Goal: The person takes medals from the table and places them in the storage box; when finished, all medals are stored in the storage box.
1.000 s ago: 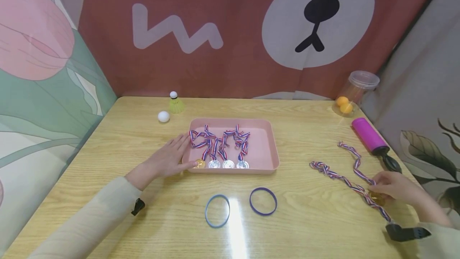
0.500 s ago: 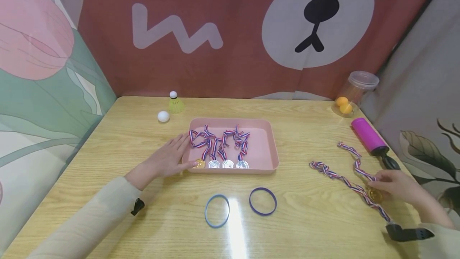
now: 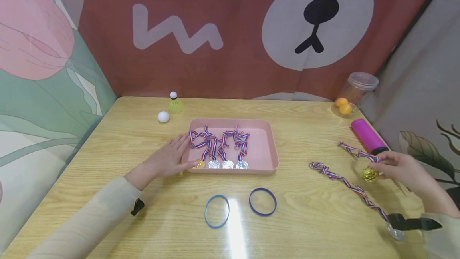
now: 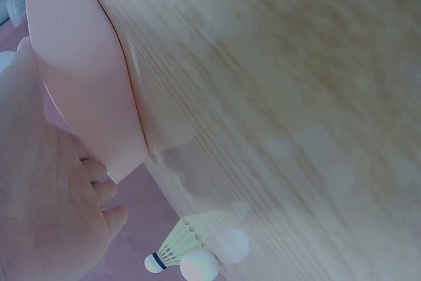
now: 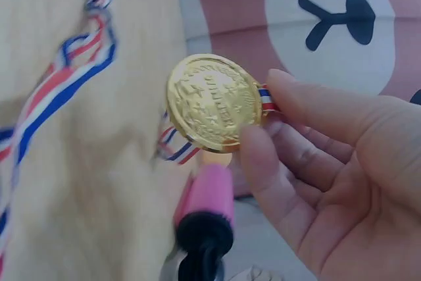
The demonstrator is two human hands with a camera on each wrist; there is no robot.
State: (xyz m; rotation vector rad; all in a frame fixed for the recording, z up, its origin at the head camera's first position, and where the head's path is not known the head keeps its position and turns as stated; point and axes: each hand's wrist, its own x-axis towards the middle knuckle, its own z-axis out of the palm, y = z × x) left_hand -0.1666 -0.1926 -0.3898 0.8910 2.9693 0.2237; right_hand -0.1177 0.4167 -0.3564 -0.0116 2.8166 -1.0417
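My right hand (image 3: pixel 404 171) pinches a gold medal (image 5: pixel 214 103) where its red, white and blue ribbon meets the disc. The disc faces the right wrist view and reads "WINNER"; its ribbon (image 3: pixel 353 151) trails left toward the table. Below that hand lies a silver medal (image 3: pixel 395 233), partly hidden by the wrist strap, with its braided ribbon (image 3: pixel 345 181) stretched out leftward. My left hand (image 3: pixel 169 157) rests on the left side of a pink tray (image 3: pixel 262 143), fingers extended, thumb at the front rim. Inside are one gold medal (image 3: pixel 199 164) and several silver medals (image 3: pixel 228 164) with bunched ribbons.
A blue wristband (image 3: pixel 206 213) and a purple wristband (image 3: pixel 274 207) lie before the tray. Behind it at left are a white ball (image 3: pixel 163 116) and a yellow shuttlecock (image 3: pixel 176 105). A magenta pump (image 3: pixel 368 136) and a clear jar (image 3: pixel 363 81) with orange balls line the right edge.
My right hand has raised the gold medal off the table and moved up and away from me, dragging its ribbon along. The silver medal under the wrist has come into view. The left hand stays put.
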